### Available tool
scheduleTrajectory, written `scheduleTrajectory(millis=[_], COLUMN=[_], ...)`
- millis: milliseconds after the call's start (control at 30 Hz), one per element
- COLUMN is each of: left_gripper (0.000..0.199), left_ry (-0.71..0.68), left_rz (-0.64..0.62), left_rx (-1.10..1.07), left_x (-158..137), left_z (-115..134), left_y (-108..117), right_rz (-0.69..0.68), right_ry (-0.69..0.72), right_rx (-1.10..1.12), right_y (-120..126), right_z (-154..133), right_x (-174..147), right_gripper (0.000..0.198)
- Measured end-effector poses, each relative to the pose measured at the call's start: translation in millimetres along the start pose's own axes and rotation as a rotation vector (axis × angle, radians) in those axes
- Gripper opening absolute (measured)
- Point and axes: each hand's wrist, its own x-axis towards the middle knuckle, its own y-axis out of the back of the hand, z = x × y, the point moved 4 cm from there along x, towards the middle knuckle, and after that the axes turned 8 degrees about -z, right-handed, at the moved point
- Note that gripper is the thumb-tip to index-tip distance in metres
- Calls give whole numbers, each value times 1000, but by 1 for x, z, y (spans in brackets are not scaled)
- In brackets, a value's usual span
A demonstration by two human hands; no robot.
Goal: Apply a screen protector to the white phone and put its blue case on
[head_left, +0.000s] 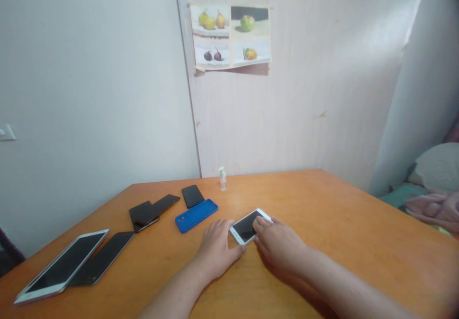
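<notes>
A white smartphone (247, 227) with a dark screen lies at a slant on the orange-brown table, between my two hands. My left hand (219, 247) is closed on its left end, with the fingers at the far side and the thumb at the near corner. The fingers of my right hand (276, 240) are together and bent over the right part of the screen, touching it. What lies under that palm, and the right thumb, are hidden. Left of the phone is a blue phone case (197, 215), with a small black phone (192, 196) just behind it.
A small clear pump bottle (223, 179) stands near the table's (351, 242) back edge. On the left lie a white tablet (64, 264), a long dark tablet-like device (103, 257) and overlapping dark phones (158, 210). A fruit picture sheet (231, 37) hangs on the wall; bedding (435, 204) lies at the right.
</notes>
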Motion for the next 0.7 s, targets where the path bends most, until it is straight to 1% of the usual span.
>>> scheduleTrajectory(millis=[367,433,533,600,633,700], left_gripper=[49,49,49,50,50,51], left_ry=[-14,-8,-10,-17,-21,-23], left_rz=[8,10,4,8,11,12], left_rx=[13,14,17,17,16,17], left_x=[0,0,1,1,1,1], left_z=[-1,-1,-2,-3,-3,-4], left_y=[-1,-1,-2,-2,-3,-3], right_rz=[-8,-3,3,-7,-12,-21], right_ry=[23,60,180,243,244,165], right_rx=[-26,-14,55,83,80,50], right_y=[2,4,9,12,12,12], right_z=[-3,-9,-23,-27,-26,-14], right_x=[-1,-4,-12,-16,-16,-13], right_gripper=[32,33,34,35,36,35])
